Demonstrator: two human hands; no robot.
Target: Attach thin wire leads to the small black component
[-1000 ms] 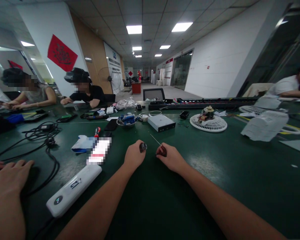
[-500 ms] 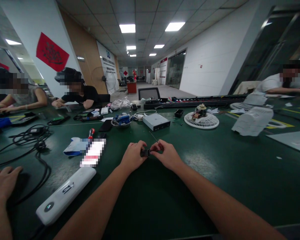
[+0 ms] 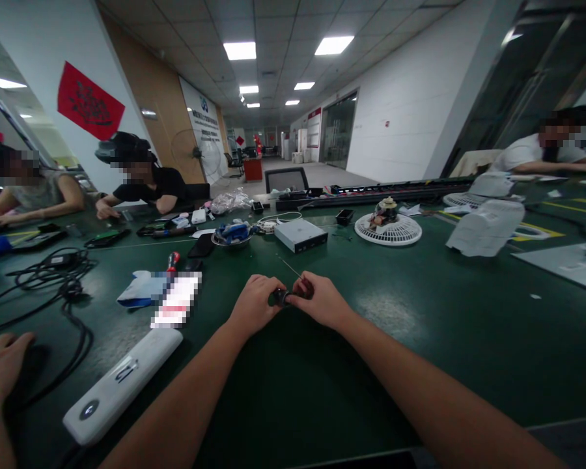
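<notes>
My left hand (image 3: 254,303) and my right hand (image 3: 320,301) meet over the green table (image 3: 420,339). The left fingers are closed on a small dark round part (image 3: 280,298) with a metal rim. The right fingers pinch a small reddish piece (image 3: 303,290) with a thin wire or rod (image 3: 291,268) that sticks up and away toward the back. The two pieces touch between my hands. How they fit together is hidden by my fingers.
A white oblong device (image 3: 120,384) lies at the left front, by black cables (image 3: 63,286) and another person's hand (image 3: 2,365). Further back are a grey box (image 3: 300,234), a white fan grille (image 3: 388,229), a metal bowl (image 3: 232,236) and seated co-workers.
One second ago my hands were apart, each holding its piece. They have come together, and the two pieces now touch. The view has also shifted slightly.
</notes>
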